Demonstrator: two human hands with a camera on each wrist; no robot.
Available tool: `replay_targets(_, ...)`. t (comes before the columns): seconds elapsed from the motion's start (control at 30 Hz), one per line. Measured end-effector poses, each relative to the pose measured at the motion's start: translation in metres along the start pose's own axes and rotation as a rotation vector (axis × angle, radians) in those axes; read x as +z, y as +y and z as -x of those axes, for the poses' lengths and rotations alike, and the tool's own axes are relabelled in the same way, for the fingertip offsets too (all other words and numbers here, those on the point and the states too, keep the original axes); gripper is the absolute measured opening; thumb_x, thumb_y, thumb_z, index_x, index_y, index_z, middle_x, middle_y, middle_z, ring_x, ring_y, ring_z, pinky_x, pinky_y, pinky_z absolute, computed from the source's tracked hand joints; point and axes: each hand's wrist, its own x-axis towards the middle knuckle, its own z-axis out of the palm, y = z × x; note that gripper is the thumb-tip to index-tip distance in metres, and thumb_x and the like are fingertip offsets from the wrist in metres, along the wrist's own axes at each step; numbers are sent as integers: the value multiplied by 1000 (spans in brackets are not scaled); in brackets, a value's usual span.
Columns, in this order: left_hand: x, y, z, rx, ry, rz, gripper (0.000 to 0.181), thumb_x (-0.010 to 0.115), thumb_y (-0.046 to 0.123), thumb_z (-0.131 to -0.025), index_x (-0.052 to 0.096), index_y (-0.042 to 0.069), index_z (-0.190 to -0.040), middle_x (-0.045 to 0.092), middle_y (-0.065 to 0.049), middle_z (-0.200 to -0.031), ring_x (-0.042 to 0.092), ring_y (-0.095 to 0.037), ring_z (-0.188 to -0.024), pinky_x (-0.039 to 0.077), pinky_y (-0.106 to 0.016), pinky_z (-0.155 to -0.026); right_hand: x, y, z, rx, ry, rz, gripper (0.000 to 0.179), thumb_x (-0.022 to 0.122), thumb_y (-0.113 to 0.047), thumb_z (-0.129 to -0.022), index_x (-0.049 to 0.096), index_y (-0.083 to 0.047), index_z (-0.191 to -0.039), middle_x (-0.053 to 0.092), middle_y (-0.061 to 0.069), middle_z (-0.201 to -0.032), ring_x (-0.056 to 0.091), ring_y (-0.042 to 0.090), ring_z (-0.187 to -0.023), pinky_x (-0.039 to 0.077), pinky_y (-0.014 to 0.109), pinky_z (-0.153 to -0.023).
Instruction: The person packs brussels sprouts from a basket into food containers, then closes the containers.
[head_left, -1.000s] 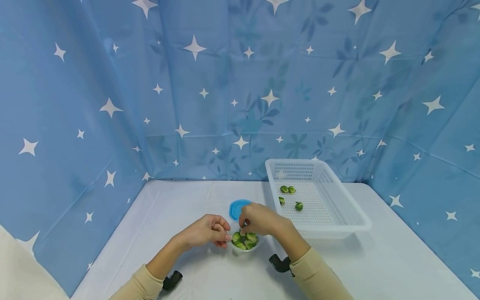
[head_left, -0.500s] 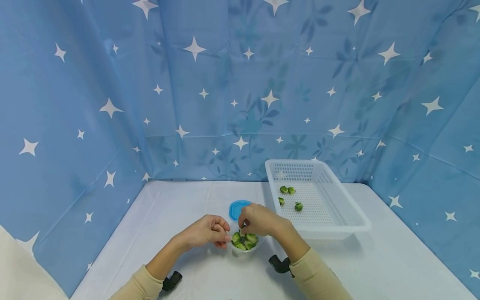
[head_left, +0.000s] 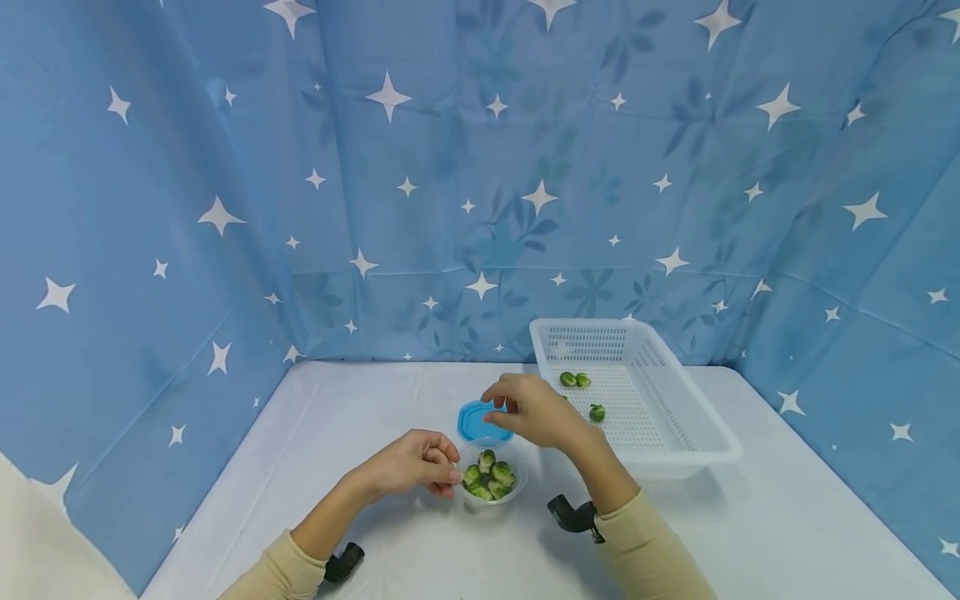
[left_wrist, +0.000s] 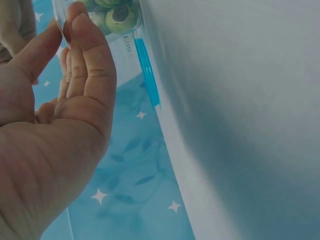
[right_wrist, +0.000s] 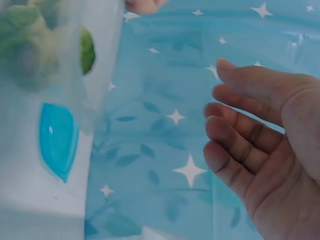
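Note:
A small clear plastic container (head_left: 515, 459) holds several Brussels sprouts (head_left: 501, 475) at the middle of the table's near part. My left hand (head_left: 412, 463) pinches its left rim between thumb and forefinger; the left wrist view shows those fingertips at the container's wall (left_wrist: 59, 15). Just behind the container lies a blue lid (head_left: 472, 427), flat on the table. My right hand (head_left: 534, 410) hovers over the lid's right side, fingers loosely bent, nothing between them. In the right wrist view, the right hand (right_wrist: 270, 145) is plainly empty.
At the back right stands a white perforated basket (head_left: 648, 457) with several Brussels sprouts (head_left: 597, 412) in it, one mostly hidden by the right hand. A white cloth (head_left: 360, 400) covers the table. Behind hangs a blue star-patterned curtain (head_left: 442, 208).
My right hand has let go of a sprout at the container's back and lifted away, up and slightly right. That sprout now shows among the others. My left hand has stayed put.

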Motion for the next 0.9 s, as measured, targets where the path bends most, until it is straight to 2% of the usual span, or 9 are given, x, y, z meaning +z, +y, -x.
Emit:
replay_targets(0.23, 0, 0, 0, 3, 6, 3, 35, 72, 13, -99, 58, -12, -119, 73, -28, -96, 76, -23, -80, 65, -43, -78, -29, -1, -2, 30, 98, 85, 23, 78, -22, -96, 77, -10, -116, 72, 1, -101, 55, 5, -73, 51, 22, -62)
replay_targets(0.43, 0, -2, -1, -1, -1, 7, 35, 72, 13, -99, 58, -12, -120, 72, -30, -98, 76, -22, -80, 65, -43, -79, -54, -2, -6, 88, 96, 132, 27, 77, -23, -97, 76, -9, -119, 71, 2, -102, 55, 8, -74, 51, 25, -64)
replay_targets(0.6, -1, -4, -2, -1, -1, 8, 33, 71, 11, -100, 59, -11, -120, 73, -28, -97, 75, -21, -80, 65, -42, -79, -69, 6, -10, 78, 112, 123, 28, 76, -20, -97, 75, -6, -122, 72, 7, -109, 60, 11, -78, 55, 29, -69)
replay_targets(0.77, 0, -4, -2, 2, -3, 8, 31, 70, 10, -100, 59, -11, -120, 75, -18, -92, 75, -21, -79, 65, -42, -79, -77, 20, -16, 105, 123, 149, 31, 76, -23, -98, 74, -6, -124, 72, 10, -119, 68, 27, -100, 60, 43, -84)
replay_targets(0.9, -1, -3, -1, 3, 0, 13, 30, 70, 10, -100, 60, -11, -119, 75, -14, -90, 75, -21, -79, 65, -42, -79, -80, 33, -23, 139, 146, 185, 35, 77, -25, -97, 73, -6, -126, 70, 14, -126, 62, 36, -121, 55, 54, -99)
